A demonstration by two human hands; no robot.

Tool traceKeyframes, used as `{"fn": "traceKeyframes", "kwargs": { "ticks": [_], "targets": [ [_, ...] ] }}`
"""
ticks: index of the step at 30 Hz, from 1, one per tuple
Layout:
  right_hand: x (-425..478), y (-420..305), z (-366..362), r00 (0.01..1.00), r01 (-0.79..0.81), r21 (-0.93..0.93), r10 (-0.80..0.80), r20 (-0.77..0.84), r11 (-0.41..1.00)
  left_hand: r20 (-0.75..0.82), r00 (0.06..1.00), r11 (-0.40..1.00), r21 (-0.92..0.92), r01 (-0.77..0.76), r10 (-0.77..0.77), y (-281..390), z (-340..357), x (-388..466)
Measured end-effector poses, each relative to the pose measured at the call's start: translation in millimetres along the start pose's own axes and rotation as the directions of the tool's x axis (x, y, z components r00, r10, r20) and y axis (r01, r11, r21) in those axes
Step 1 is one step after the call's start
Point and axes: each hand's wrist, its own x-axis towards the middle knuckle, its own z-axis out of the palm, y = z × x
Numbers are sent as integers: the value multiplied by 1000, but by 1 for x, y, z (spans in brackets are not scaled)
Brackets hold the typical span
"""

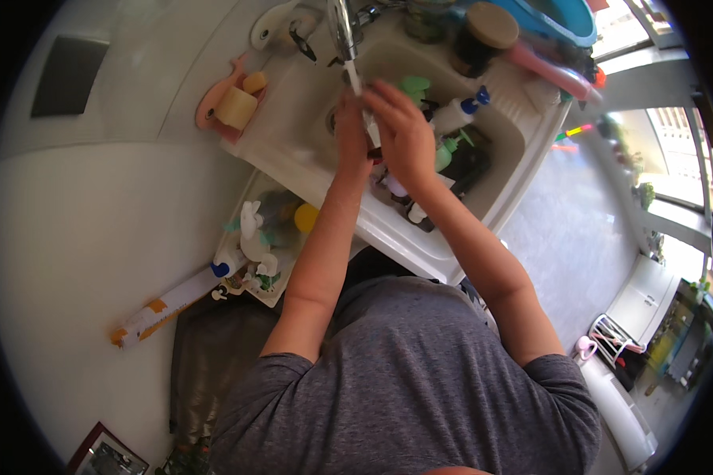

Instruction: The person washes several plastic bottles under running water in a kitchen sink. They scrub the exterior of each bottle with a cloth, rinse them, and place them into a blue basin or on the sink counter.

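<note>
Clear water runs from a chrome faucet (342,35) onto my hands, which are raised over a light-coloured sink (297,139). My left hand (352,133) is seen edge-on, its palm turned inward and its fingertips blurred in the stream. Facing it, my right hand (403,133) has its back up and its fingers extended. A white and dark red item shows in the gap between them; I cannot tell whether either hand touches it. In the basin by my right hand lie a white pump bottle with a blue head (454,114) and a green pump bottle (445,155).
Left of the basin, a pink whale-shaped dish (205,113) holds pale soap bars (236,108). A jar with a tan lid (492,27) and a blue basin (561,24) stand at the back right. Several bottles crowd a lower shelf (279,291) beside my left forearm.
</note>
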Motion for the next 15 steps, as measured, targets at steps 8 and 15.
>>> {"fn": "traceKeyframes", "kwargs": {
  "ticks": [8,15],
  "targets": [
    [21,3,2,996,-73,251,86,-39,965,60,996,975,-209,70,-59,4,-16,2],
    [44,32,-17,894,-425,535,431,122,730,167,980,965,221,-141,105,24,-5,-2]
  ]
}}
